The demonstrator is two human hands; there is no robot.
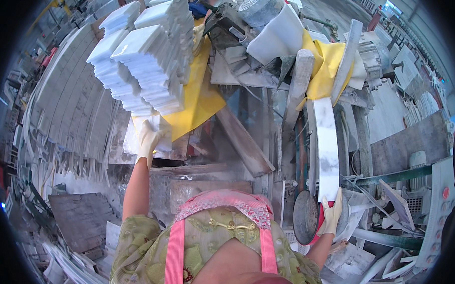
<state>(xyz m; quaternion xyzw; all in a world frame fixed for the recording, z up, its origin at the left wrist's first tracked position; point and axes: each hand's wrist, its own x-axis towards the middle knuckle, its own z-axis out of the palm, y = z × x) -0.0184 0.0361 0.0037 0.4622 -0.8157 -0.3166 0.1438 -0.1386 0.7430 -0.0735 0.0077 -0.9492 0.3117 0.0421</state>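
No real bins or boxes in this shot, so the closest thing to a container is the yellow sheet (201, 98) spread over the cluttered surface (240, 75), with stacks of white marble tiles (140, 59) piled on it in stepped rows.

The left hand (148, 138), in a pale glove, is stretched up and forward with the arm nearly straight. It's pressed on a single white tile (158, 127) at the bottom edge of the stacks, right where the yellow sheet hangs down. The fingers look curled around that tile's edge, gripping it.

The right hand (331, 215), also gloved, sits lower and out to the side with the elbow bent. Its fingers are wrapped over the near end of a long white marble strip (326, 145) that runs away from the person toward the machine. Just beside that hand is a round grey disc (305, 217) with a red rim, touching or almost touching the glove.

Off to the left, well apart from both hands, there's a big fan of thin stone strips (68, 106) leaning together.
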